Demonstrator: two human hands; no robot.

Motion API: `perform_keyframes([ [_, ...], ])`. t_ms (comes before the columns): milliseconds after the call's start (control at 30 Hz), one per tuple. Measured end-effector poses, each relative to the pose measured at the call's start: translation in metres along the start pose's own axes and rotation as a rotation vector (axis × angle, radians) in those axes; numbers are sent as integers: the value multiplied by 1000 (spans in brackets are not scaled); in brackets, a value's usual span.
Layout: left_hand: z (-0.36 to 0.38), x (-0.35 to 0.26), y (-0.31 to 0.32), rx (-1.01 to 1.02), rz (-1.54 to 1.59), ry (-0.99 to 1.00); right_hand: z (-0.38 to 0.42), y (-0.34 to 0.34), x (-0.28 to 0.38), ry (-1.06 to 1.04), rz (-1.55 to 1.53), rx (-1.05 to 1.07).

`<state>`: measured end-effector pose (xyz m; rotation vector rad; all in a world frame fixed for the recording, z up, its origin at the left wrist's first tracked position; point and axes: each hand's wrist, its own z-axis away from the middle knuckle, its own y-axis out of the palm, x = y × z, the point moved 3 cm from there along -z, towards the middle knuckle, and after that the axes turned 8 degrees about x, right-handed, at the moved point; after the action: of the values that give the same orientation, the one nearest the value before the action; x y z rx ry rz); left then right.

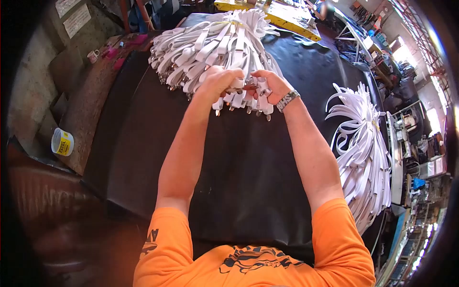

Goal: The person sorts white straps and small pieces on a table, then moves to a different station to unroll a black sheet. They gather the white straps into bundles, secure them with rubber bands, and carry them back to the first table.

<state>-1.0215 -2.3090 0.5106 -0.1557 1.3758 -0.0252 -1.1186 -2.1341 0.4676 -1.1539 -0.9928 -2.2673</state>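
- On the black-covered table (239,182): one far bundle (210,45) of white straps, one right bundle (366,153), two in all.
- At left: one white tub (62,142), one mug (93,56).
- Closed on strap ends (263,87) with left grip (221,80) and right grip (275,87).
- Held at the far bundle's near edge, with most of it beyond.

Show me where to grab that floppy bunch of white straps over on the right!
Probably best at the narrow neck of the bunch, coming from its left, across the black tabletop. The straps are gathered tightly there, so one grip should catch most together. Toward both ends they fan out loosely, so grabbing there might catch only a few.
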Motion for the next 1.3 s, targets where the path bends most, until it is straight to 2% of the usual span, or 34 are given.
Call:
perform_keyframes([
  [33, 3, 4, 0, -3, 4, 4, -4, -3, -11, -15, -7, 5],
  [67, 2, 16, 0, 130, 91, 220, -12, -7, -10, -43, -1, 16],
  [100, -6, 22, 8, -61, -26, 76, -3, 6, -11, -18, -3, 1],
  [167, 12, 13, 14, -83, 43, 143, 3, 11, -18, -10, 34, 25],
  [267, 34, 4, 20, -146, -257, 220, 19, 33, -26, -100, -44, -61],
  [300, 51, -10, 23, -65, -348, 129, 26, 41, -25, -119, -47, -32],
  [367, 62, -7, 46, -219, -653, 21, 40, 52, -28, -154, -56, 24],
  [433, 76, -4, 71, -200, -804, 30, 41, 58, -39, -181, -197, 202],
  [500, 82, 2, 84, -162, -846, 41, 42, 47, -50, -169, -192, 211],
  [600, 106, 0, 92, 42, -833, 72, 59, 38, -62, -36, -283, 123],
  [833, 113, 8, 70, 500, -458, 292, 83, 22, -44, 56, -159, 301],
  [867, 116, 6, 69, 479, -472, 345, 87, 24, -44, 64, -156, 210],
  [900, 118, 7, 66, 584, -406, 337, 91, 20, -43, 0, -63, 117],
  [967, 121, 16, 49, 792, -272, 322, 106, 25, -40, -76, 62, 77],
  [1033, 127, 37, 19, 946, 93, 248, 127, 37, -47, -149, 101, -4],
  [1100, 100, 92, -2, 859, 271, 118, 148, 42, -61, -82, 106, 40],
  [1133, 95, 104, 3, 741, 449, 30, 159, 54, -65, -78, 89, 72],
  [1233, 86, 127, 60, 821, 1022, -35, 188, 76, -93, -72, 98, 22],
  [1267, 83, 133, 81, 860, 1222, -30, 197, 81, -105, -54, 88, 73],
  [1300, 91, 116, 102, 787, 1453, -5, 207, 87, -119, -35, 78, 123],
])
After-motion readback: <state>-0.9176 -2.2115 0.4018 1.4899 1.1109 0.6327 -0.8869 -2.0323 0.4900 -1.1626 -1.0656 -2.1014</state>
